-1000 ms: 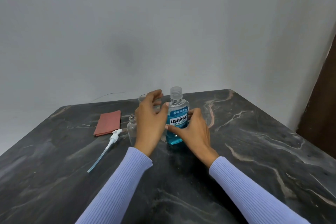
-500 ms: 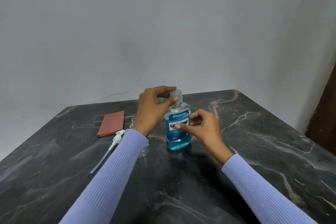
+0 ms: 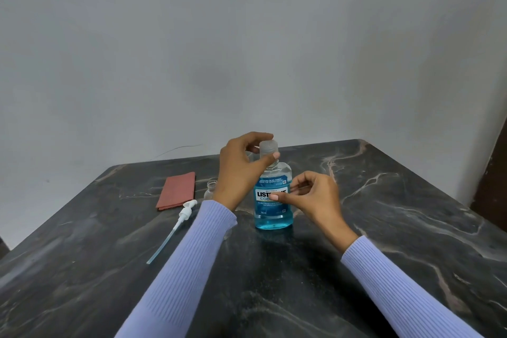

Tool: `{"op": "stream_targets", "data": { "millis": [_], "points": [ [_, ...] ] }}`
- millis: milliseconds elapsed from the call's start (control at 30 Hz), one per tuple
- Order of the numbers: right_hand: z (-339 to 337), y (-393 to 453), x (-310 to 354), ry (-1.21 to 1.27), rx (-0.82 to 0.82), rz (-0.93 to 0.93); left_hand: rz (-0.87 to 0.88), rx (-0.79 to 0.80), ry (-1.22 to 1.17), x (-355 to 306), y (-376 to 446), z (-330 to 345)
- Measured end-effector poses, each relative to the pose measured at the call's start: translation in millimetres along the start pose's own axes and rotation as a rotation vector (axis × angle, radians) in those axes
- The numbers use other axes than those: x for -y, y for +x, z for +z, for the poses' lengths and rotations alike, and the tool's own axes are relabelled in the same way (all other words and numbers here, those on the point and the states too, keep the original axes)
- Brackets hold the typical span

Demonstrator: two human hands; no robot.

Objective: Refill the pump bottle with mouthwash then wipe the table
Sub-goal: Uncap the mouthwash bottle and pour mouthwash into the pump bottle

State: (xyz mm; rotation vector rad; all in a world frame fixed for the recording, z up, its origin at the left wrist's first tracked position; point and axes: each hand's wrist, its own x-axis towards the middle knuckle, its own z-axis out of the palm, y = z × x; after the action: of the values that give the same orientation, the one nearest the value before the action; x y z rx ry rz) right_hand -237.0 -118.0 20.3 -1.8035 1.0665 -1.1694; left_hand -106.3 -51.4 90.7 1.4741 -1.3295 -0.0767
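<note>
A blue mouthwash bottle [image 3: 273, 210] stands upright near the middle of the dark marble table [image 3: 384, 228]. My left hand [image 3: 241, 170] grips its clear cap [image 3: 268, 147] between thumb and fingers. My right hand [image 3: 315, 197] holds the bottle's body at the label, thumb on the front. The small clear pump bottle [image 3: 210, 189] stands open just left of my left wrist, mostly hidden by it. Its white pump head with a long tube [image 3: 177, 225] lies on the table to the left. A folded red cloth [image 3: 177, 191] lies beyond the pump.
A grey wall rises right behind the table's far edge. A dark door frame [image 3: 493, 186] stands at the far right. A clear glass is hidden behind my left hand.
My left hand rose from the bottle's side to its cap and now grips it. My right hand shifted on the label. The bottle stayed on the table.
</note>
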Motion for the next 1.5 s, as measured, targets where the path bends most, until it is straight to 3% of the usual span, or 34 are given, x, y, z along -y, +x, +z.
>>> {"op": "stream_targets", "data": {
  "millis": [200, 800, 967, 1133, 1500],
  "points": [
    [3, -1, -1, -0.004, -0.002, -0.005, -0.018, -0.169, -0.014, -8, 1, 0],
    [2, 0, -2, 0.003, 0.012, -0.011, -0.026, -0.286, -0.089, -23, 4, 3],
    [-2, 2, 0, -0.039, 0.015, -0.041, -0.082, -0.250, -0.255, -27, -10, 0],
    [-22, 3, 13, -0.142, -0.027, -0.220, -0.190, -0.221, -0.411, -25, -41, 4],
    [-62, -27, 21, -0.231, 0.168, -0.696, -0.406, 0.013, -0.474, -9, -69, 32]
  ]
}}
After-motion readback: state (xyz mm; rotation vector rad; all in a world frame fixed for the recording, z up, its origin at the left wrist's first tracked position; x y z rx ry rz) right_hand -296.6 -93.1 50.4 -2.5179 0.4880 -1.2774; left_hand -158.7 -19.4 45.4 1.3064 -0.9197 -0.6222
